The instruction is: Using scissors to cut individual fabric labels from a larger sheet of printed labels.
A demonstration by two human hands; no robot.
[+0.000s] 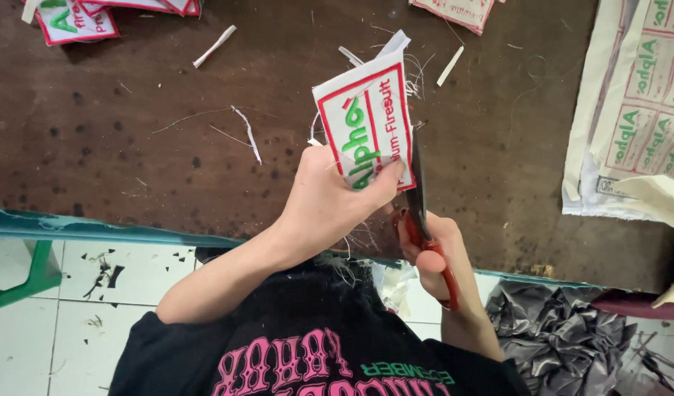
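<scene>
Near the centre of the frame the left hand (326, 202) pinches a white fabric label (366, 125) with a red border and green lettering, holding it upright above the dark brown table (168, 132). The right hand (432, 257) grips red-handled scissors (419, 220), their blades running up along the label's right edge. A sheet of uncut labels (638, 110) lies at the right; loose cut labels (73, 20) lie at upper left.

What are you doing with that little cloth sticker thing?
A person is trimming an embroidered cloth patch with red-handled scissors. The left hand holds the white patch with its red border up over a dark brown table, and the right hand works the blades along the patch's right edge. Cut strips and loose threads lie about, with an uncut sheet of patches at the right.
</scene>
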